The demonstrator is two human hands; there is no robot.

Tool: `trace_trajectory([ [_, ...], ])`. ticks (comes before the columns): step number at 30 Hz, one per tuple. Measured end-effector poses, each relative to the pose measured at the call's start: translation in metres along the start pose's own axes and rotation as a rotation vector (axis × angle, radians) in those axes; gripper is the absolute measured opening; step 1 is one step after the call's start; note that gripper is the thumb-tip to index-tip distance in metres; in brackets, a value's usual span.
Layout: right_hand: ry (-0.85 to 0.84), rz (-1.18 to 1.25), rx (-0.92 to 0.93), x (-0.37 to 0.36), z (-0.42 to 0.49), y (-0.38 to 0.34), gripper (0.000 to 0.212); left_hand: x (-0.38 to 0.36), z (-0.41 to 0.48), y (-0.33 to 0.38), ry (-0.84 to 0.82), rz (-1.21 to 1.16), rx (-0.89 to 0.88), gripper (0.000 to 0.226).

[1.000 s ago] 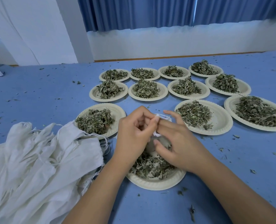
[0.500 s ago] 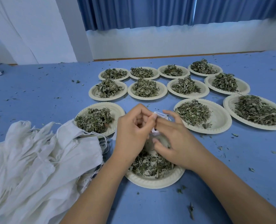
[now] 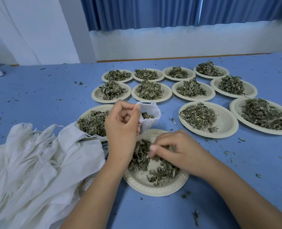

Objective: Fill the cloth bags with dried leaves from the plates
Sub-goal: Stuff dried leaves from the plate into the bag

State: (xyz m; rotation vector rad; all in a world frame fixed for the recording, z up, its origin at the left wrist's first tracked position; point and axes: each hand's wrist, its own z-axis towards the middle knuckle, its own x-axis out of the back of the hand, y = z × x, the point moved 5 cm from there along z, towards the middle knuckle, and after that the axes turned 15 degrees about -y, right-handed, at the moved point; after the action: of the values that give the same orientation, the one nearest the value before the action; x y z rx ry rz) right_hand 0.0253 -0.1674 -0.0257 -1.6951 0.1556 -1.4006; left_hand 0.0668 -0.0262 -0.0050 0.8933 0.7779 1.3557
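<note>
My left hand [image 3: 122,128] pinches the rim of a small white cloth bag [image 3: 150,118] and holds it upright with its mouth open; some dried leaves show inside it. Just below the bag lies the nearest paper plate [image 3: 155,187], partly covered with dried leaves [image 3: 160,172]. My right hand [image 3: 175,151] is down on that plate, its fingers curled around a pinch of leaves. A second plate of leaves [image 3: 94,123] sits to the left, partly behind my left hand.
A heap of white cloth bags with drawstrings [image 3: 36,169] lies at the left front. Several more plates of dried leaves [image 3: 208,119] spread across the blue table [image 3: 37,100] behind and to the right. Leaf crumbs are scattered on the table.
Both hands were together at the bag's mouth. Now my right hand has dropped to the near plate and closed on leaves, while my left hand keeps the bag open.
</note>
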Motion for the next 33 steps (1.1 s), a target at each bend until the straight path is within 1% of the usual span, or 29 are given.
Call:
trace_trajectory([
  [1, 0.052, 0.023, 0.046, 0.002, 0.000, -0.003, 0.025, 0.001, 0.000, -0.001, 0.004, -0.020, 0.016, 0.020],
  [2, 0.063, 0.015, 0.098, 0.001, 0.001, -0.007, 0.017, 0.001, 0.001, -0.002, 0.009, -0.046, 0.033, 0.020],
  [3, 0.031, -0.032, 0.133, -0.004, 0.003, -0.012, 0.016, 0.001, 0.001, -0.003, 0.017, -0.073, 0.049, 0.021],
  [5, -0.113, -0.156, 0.137, -0.021, 0.009, -0.014, 0.035, 0.002, 0.002, -0.004, 0.035, -0.104, 0.068, 0.022],
  [6, -0.171, -0.212, 0.122, -0.028, 0.012, -0.012, 0.040, 0.003, 0.002, -0.004, 0.041, -0.107, 0.070, 0.022],
  [8, -0.190, -0.253, 0.086, -0.030, 0.014, -0.009, 0.039, 0.003, 0.002, -0.004, 0.044, -0.112, 0.070, 0.022],
  [12, -0.096, -0.177, 0.059, -0.018, 0.010, -0.006, 0.021, 0.002, 0.001, -0.004, 0.035, -0.121, 0.071, 0.021],
  [16, -0.019, -0.031, 0.006, -0.006, 0.006, -0.002, 0.018, 0.001, 0.000, -0.004, 0.026, -0.119, 0.070, 0.021],
  [19, 0.042, 0.097, -0.041, 0.004, 0.002, 0.003, 0.020, 0.001, 0.000, -0.004, 0.030, -0.116, 0.071, 0.021],
  [21, 0.088, 0.138, -0.079, 0.011, -0.002, 0.005, 0.023, 0.001, 0.000, -0.004, 0.027, -0.101, 0.069, 0.020],
  [24, 0.129, 0.043, -0.092, 0.017, -0.003, 0.004, 0.023, -0.001, 0.000, -0.003, 0.010, -0.081, 0.057, 0.020],
  [26, 0.135, 0.037, -0.091, 0.017, -0.004, 0.003, 0.027, -0.002, 0.000, -0.003, 0.002, -0.069, 0.046, 0.020],
  [29, 0.188, 0.233, -0.054, 0.022, -0.008, 0.003, 0.043, -0.002, 0.000, -0.003, -0.007, -0.047, 0.041, 0.020],
  [33, 0.256, 0.452, 0.043, 0.027, -0.011, 0.002, 0.050, -0.003, 0.001, -0.007, -0.046, -0.039, 0.064, 0.021],
])
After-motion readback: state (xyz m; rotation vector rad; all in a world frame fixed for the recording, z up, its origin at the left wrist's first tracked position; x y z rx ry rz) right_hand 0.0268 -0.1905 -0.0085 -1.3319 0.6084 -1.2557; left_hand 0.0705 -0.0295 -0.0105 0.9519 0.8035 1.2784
